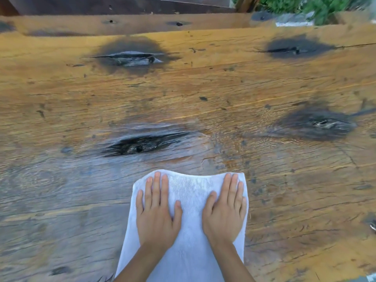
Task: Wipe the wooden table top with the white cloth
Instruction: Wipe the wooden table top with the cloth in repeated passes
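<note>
Head view | both hands' fingers point(157, 186) flat, released, on white cloth point(189, 200) | knots point(140, 146) beyond

No writing, label, brand, number or sign can be read anywhere here. The white cloth point(189, 220) carries no tag or print that shows, and the wooden table point(203, 88) bears only grain, cracks and dark knots, none of them forming letters or figures.
</note>
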Motion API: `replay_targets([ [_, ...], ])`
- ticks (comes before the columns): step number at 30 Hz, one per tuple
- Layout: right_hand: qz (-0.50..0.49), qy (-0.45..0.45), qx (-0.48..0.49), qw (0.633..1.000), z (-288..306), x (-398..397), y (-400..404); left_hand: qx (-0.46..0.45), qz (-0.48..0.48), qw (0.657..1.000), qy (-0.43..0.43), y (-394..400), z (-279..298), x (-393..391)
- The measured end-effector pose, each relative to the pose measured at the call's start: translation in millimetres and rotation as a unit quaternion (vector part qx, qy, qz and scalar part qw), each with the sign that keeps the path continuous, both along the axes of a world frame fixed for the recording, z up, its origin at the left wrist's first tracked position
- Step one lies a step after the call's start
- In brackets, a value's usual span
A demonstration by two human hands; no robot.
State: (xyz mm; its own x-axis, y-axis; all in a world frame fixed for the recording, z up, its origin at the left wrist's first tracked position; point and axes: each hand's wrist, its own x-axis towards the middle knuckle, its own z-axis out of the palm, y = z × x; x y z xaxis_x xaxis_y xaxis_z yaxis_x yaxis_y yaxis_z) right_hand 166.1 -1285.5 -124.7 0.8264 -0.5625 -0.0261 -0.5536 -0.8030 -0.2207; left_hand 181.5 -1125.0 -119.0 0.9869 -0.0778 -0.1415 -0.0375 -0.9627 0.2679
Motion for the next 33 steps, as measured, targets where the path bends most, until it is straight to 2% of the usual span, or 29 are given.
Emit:
replay_targets([
  [22,0.140,-0.013,0.009,0.990,-2.1,341.4,-96.1,0.019,0.057,0.996,-0.062,-89.2,-14.6,309.7],
  [33,0.151,-0.029,0.018,0.988,-3.1,499.8,-107.8,0.035,0.069,0.995,-0.064,-104.1,-10.8,463.4],
])
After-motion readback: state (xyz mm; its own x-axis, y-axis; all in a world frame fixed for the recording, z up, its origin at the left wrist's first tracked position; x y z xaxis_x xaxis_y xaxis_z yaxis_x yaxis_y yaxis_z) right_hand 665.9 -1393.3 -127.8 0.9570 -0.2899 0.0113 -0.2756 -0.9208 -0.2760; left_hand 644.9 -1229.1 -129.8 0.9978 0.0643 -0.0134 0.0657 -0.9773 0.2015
